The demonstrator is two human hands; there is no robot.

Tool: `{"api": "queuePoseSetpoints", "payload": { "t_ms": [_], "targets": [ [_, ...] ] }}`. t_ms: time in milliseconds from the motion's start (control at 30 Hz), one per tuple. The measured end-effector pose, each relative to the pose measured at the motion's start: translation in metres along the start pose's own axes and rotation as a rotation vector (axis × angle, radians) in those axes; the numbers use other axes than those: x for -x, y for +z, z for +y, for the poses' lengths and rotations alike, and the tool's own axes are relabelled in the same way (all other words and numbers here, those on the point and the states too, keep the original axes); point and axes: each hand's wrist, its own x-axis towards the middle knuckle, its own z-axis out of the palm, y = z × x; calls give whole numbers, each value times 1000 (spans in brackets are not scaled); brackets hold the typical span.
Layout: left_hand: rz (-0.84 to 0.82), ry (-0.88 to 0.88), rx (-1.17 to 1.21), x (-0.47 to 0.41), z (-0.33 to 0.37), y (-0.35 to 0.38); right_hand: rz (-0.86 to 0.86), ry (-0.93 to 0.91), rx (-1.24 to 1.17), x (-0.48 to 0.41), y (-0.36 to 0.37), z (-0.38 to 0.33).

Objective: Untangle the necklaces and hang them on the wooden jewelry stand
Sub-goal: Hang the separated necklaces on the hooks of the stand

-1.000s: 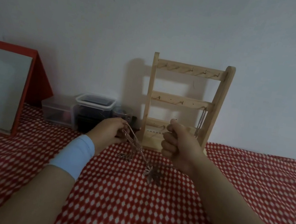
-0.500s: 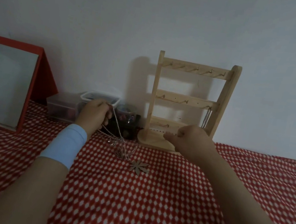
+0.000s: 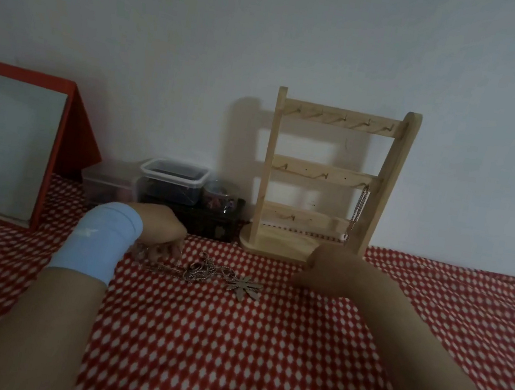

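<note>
Your left hand (image 3: 158,236) is gripping the tangled necklaces (image 3: 203,270), your right hand (image 3: 331,270) being too blurred to tell; tugging is risking tighter knots.

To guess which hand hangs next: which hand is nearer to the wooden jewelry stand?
The right hand. It is just in front of the base of the wooden jewelry stand; the left hand is farther left, holding the necklaces.

Your tangled necklaces (image 3: 203,270) lie flat in a shiny silver knot. One end is under your left hand (image 3: 161,237), where it grips. A leaf charm (image 3: 246,286) lies at the other end. Behind the grip and to its right, the wooden stand (image 3: 320,171) is upright. One chain (image 3: 356,214) hangs from its middle bar.
</note>
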Motion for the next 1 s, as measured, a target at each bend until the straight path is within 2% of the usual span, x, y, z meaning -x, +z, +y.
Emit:
{"api": "queuePoseSetpoints", "payload": {
  "t_ms": [67, 133, 200, 300, 433, 567, 900, 1000],
  "targets": [
    [-39, 11, -95, -1, -1, -2, 5, -34, -30, 4, -3, -4],
    [77, 126, -242, 2, 3, -3, 34, -56, 16, 8, -5, -9],
    [145, 297, -204, 5, 12, 1, 119, -83, 94, 11, -5, -18],
    [48, 474, -155, 12, 26, 18, 192, -165, -50, 12, -2, -35],
    [4, 459, -316, 2, 34, 37, 109, -204, -225, 6, 5, -62],
    [39, 441, -377, -8, 32, 43, 40, -107, -301, -7, 16, -78],
    [30, 445, -300, -8, 24, 42, 3, -56, -348, -15, 17, -81],
    [58, 481, -129, -3, 25, 35, -2, -95, -380, -15, 15, -80]
  ]
}}
